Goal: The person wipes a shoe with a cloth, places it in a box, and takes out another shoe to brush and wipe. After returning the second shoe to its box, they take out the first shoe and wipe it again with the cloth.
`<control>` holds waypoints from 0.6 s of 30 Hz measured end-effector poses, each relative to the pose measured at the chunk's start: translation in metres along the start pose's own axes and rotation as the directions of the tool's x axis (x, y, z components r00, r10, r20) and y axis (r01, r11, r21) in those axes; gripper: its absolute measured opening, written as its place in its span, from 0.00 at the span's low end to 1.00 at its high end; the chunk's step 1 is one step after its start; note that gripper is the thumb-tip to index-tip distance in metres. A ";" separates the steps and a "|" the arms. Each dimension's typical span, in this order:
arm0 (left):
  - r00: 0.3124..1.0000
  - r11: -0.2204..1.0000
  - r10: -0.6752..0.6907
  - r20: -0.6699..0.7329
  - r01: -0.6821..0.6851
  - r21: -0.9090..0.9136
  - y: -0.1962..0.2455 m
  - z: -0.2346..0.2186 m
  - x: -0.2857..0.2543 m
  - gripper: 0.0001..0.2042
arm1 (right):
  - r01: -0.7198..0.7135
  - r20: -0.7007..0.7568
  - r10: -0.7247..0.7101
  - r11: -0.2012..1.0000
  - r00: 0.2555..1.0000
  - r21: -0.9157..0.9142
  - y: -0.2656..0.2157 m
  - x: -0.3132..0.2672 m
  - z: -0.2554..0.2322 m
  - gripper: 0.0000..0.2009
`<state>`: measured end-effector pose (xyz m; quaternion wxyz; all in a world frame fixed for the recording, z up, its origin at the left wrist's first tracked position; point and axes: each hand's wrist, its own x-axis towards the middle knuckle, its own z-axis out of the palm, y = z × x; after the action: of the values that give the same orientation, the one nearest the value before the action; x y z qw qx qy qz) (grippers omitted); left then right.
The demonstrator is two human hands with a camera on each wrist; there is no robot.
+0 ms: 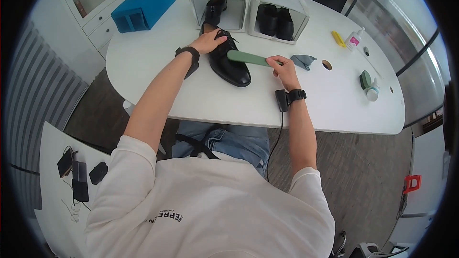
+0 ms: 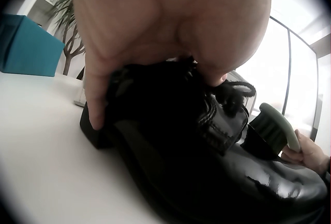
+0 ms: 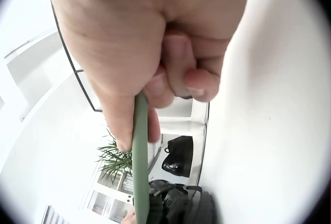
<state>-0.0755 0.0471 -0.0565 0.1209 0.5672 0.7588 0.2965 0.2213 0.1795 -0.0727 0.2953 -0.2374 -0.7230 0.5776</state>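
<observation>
A glossy black lace-up shoe (image 1: 229, 67) lies sole down on the white table, toe toward the person. The left hand (image 1: 208, 42) grips its heel and ankle part; in the left wrist view the left hand (image 2: 170, 22) spans the shoe opening, fingers on one side and thumb near the laces (image 2: 230, 97). The right hand (image 1: 285, 72) pinches the handle of a green brush (image 1: 248, 58). Dark bristles of the brush (image 2: 271, 131) touch the shoe's upper in the left wrist view. In the right wrist view the right hand (image 3: 150, 42) has its fingers curled around the green handle (image 3: 140, 151).
Two white shoe boxes (image 1: 278, 37) stand open at the back, holding black shoes (image 1: 276, 21). A teal box (image 1: 146, 7) is back left. Rightward lie a grey cloth (image 1: 303, 61), a yellow object (image 1: 338, 38), a pump bottle (image 1: 354, 39), a green brush (image 1: 365, 79) and a white bottle (image 1: 373, 91).
</observation>
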 end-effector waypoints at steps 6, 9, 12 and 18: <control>1.000 1.000 -0.009 -0.011 0.009 0.025 0.014 -0.004 -0.007 0.36 | -0.001 -0.012 0.001 1.000 1.000 0.025 0.001 0.001 0.000 0.14; 1.000 1.000 -0.010 0.000 0.010 0.019 0.016 -0.007 -0.009 0.35 | -0.063 0.115 0.062 0.998 0.991 0.009 0.011 0.006 -0.006 0.14; 1.000 1.000 -0.016 -0.008 0.016 0.023 0.017 -0.006 -0.009 0.35 | -0.027 0.004 0.027 0.998 1.000 0.053 0.015 0.008 0.001 0.15; 0.999 0.999 -0.033 -0.003 0.033 0.022 0.016 -0.005 -0.009 0.36 | -0.064 0.085 0.054 0.992 0.995 0.110 0.008 0.002 -0.001 0.13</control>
<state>-0.0626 0.0403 -0.0439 0.1187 0.5556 0.7713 0.2869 0.2206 0.1836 -0.0798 0.2614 -0.2179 -0.6933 0.6353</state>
